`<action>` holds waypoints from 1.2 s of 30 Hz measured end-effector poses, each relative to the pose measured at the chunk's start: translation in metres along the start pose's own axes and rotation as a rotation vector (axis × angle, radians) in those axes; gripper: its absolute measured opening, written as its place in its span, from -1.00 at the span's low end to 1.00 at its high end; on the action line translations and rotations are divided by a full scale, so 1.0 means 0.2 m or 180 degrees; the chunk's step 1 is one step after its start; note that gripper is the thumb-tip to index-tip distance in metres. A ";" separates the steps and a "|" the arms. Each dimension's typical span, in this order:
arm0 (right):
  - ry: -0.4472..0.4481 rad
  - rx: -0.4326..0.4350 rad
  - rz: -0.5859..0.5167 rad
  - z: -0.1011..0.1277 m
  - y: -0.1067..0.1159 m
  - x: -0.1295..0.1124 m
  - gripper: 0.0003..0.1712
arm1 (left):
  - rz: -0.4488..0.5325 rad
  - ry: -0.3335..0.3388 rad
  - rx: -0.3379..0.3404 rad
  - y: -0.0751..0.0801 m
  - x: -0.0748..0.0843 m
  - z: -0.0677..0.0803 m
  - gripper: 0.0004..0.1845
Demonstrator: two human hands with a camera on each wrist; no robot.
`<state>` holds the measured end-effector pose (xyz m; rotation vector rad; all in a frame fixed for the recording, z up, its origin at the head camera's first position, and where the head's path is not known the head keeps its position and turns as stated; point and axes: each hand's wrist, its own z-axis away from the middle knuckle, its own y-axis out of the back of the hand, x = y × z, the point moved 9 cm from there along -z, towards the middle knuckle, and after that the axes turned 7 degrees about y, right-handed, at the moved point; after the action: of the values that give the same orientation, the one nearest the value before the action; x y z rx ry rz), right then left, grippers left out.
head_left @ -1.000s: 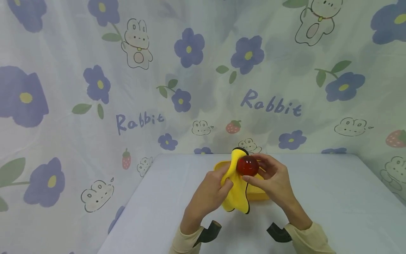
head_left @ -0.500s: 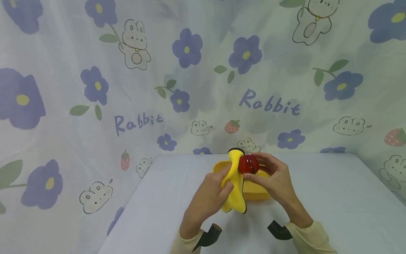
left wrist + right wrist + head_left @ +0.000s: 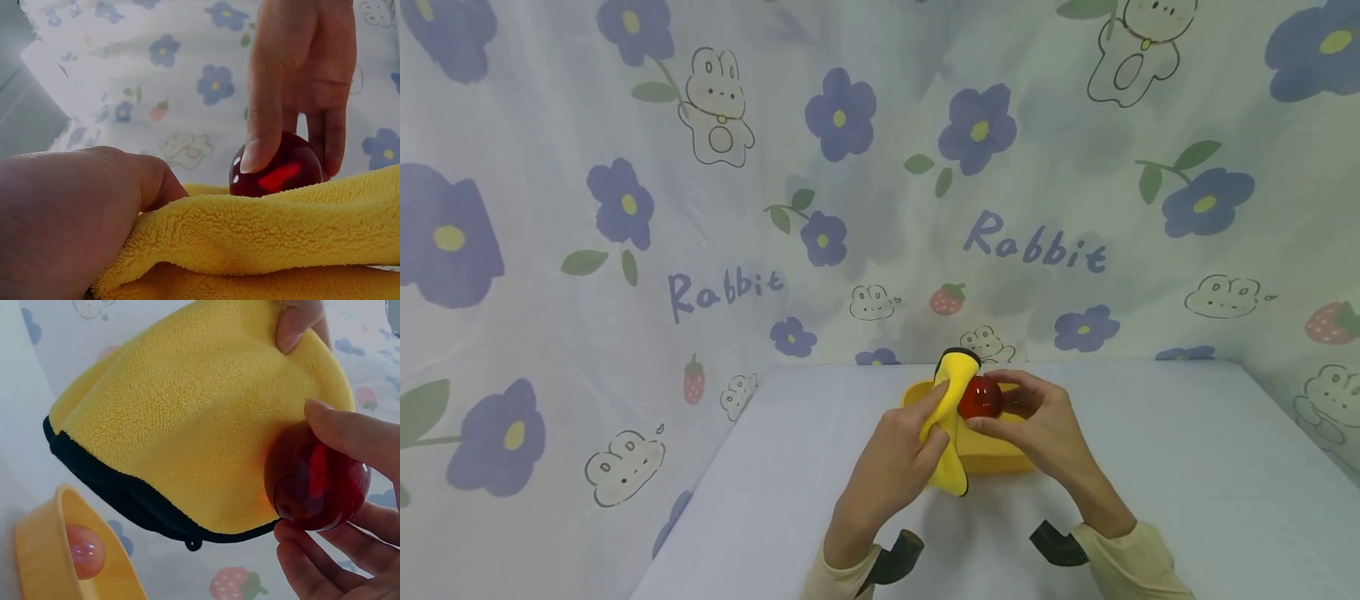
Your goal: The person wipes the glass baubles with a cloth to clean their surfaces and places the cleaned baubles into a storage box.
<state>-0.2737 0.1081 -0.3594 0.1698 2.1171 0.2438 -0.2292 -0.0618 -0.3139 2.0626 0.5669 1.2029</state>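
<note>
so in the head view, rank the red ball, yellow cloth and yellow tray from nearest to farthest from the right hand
1. Red ball: gripped in the right hand fingers.
2. Yellow cloth: just left of the ball, pressed against it, held by the left hand.
3. Yellow tray: on the table beneath the hands; touch cannot be told.

A pale lavender-grey worktop (image 3: 1150, 467) fills the lower middle and lower right of the head view, its far edge meeting a flower-and-rabbit printed cloth (image 3: 625, 275) that hangs behind it and drapes down past its left edge. A shallow yellow tray (image 3: 1000, 454) sits directly on the worktop, just above the centre of its surface, near the far edge.
</note>
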 end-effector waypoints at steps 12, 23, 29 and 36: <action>0.0126 -0.0251 0.0048 0.01 -0.07 -0.04 -0.37 | -0.0085 -0.0086 0.0140 0.01 0.00 0.00 -0.45; 0.0296 -0.0350 0.0163 0.03 -0.08 -0.09 -0.36 | 0.0050 -0.0084 0.0012 0.01 -0.04 -0.03 -0.47; 0.0543 -0.0339 -0.0084 0.03 -0.06 -0.12 -0.39 | 0.0147 0.0006 -0.0088 0.00 -0.06 -0.03 -0.46; 0.0764 -0.0228 -0.0341 0.02 -0.04 -0.15 -0.38 | 0.0210 0.0022 -0.0137 -0.01 -0.08 -0.04 -0.46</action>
<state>-0.2541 0.0935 -0.3397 -0.0165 2.3432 0.2878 -0.2429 -0.0683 -0.3211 2.0559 0.4753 1.2497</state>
